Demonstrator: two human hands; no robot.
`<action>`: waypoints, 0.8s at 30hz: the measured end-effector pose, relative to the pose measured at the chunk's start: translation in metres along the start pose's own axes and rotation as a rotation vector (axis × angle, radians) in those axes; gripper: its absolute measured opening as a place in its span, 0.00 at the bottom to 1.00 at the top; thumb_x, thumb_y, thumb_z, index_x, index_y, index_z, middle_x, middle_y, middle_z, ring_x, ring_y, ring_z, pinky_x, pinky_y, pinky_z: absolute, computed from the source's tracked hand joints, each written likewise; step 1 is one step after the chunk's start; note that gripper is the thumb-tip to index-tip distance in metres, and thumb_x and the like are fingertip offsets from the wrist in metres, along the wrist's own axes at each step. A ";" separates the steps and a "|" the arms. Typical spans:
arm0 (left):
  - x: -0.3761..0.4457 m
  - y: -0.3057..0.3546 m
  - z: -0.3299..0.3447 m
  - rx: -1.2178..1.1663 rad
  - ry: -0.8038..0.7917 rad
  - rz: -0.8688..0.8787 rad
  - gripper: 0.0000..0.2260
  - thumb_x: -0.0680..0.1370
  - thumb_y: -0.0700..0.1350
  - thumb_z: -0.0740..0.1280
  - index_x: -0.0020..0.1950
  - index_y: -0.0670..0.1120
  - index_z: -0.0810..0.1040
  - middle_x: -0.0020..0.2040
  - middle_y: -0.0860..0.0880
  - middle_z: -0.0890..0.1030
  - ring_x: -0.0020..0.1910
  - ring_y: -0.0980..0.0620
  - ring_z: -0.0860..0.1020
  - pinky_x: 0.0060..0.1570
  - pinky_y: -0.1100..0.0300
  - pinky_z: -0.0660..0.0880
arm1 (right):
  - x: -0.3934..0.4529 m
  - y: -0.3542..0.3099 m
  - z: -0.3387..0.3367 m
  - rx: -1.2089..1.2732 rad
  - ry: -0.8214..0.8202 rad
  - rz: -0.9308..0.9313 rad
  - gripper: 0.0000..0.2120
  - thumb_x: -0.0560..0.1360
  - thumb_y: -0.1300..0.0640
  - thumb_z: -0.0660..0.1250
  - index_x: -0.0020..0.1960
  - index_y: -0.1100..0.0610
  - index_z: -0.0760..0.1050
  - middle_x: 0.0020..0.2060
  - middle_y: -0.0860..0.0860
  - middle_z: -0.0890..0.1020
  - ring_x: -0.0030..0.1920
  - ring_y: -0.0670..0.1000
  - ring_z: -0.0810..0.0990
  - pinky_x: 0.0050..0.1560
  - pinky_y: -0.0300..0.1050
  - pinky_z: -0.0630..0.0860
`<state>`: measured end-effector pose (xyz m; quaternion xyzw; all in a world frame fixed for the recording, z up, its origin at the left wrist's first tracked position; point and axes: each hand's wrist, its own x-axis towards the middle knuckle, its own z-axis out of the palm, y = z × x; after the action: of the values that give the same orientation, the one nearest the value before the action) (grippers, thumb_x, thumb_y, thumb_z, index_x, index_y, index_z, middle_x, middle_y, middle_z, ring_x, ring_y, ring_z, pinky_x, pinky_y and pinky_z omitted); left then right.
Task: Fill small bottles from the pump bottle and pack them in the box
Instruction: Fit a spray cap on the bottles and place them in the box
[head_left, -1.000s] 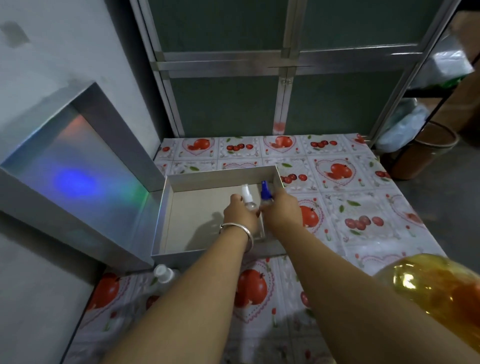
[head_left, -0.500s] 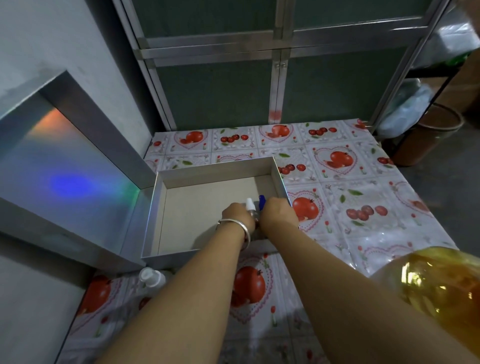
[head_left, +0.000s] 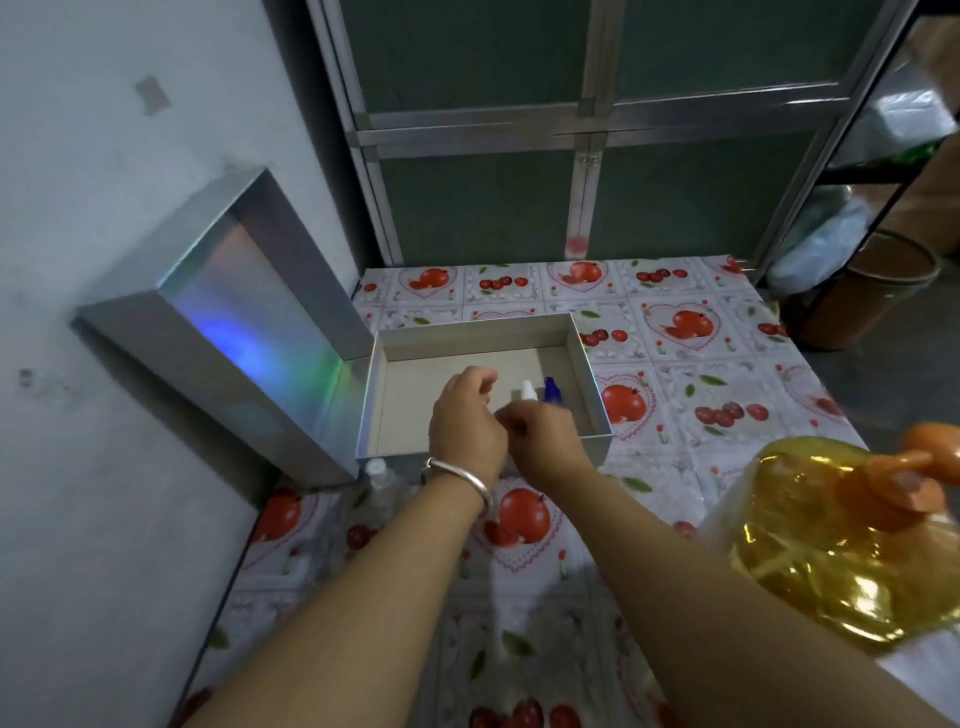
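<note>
An open silver box (head_left: 480, 330) lies on the fruit-print tablecloth (head_left: 701, 410). Inside it, near the front right, two small bottles stand side by side, one with a white cap (head_left: 528, 389) and one with a blue cap (head_left: 551, 388). My left hand (head_left: 465, 421), with a bracelet on its wrist, hovers over the box with loosely curled fingers and holds nothing. My right hand (head_left: 545, 441) sits just in front of the two bottles, fingers curled, hiding their lower parts. The yellow pump bottle (head_left: 831, 551) with an orange pump stands at the near right.
The box's shiny lid (head_left: 234, 322) leans against the left wall. Another small white-capped bottle (head_left: 378, 470) stands outside the box by its front left corner. A brown bin (head_left: 872, 291) and bags stand beyond the table's right edge. Green panels close off the back.
Both hands lowered the two small bottles into the box, then drew back toward me. The bottles now stand uncovered from the cap down to the shoulder.
</note>
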<state>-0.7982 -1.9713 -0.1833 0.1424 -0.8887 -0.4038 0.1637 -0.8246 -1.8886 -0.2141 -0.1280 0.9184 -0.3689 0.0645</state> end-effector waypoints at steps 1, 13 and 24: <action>-0.008 -0.002 -0.010 -0.024 0.065 0.012 0.17 0.75 0.29 0.56 0.58 0.41 0.76 0.57 0.46 0.78 0.55 0.50 0.77 0.53 0.62 0.72 | -0.009 -0.007 0.007 0.064 -0.085 -0.030 0.11 0.74 0.67 0.64 0.54 0.64 0.79 0.44 0.56 0.83 0.44 0.52 0.77 0.46 0.41 0.70; -0.045 -0.071 -0.086 -0.188 0.449 -0.110 0.09 0.76 0.32 0.60 0.55 0.37 0.73 0.49 0.48 0.73 0.47 0.51 0.72 0.48 0.64 0.67 | -0.041 -0.052 0.103 0.110 -0.216 0.097 0.21 0.70 0.53 0.71 0.59 0.59 0.72 0.55 0.57 0.81 0.56 0.59 0.78 0.50 0.45 0.72; -0.017 -0.071 -0.052 -0.250 0.202 -0.129 0.08 0.78 0.36 0.60 0.56 0.42 0.74 0.54 0.45 0.78 0.50 0.51 0.75 0.46 0.72 0.69 | 0.020 -0.067 0.025 0.324 0.046 0.096 0.20 0.72 0.48 0.70 0.58 0.59 0.74 0.50 0.54 0.81 0.48 0.53 0.79 0.44 0.43 0.75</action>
<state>-0.7535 -2.0446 -0.2079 0.2177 -0.7996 -0.5044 0.2424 -0.8257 -1.9579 -0.1862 -0.0635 0.8533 -0.5112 0.0807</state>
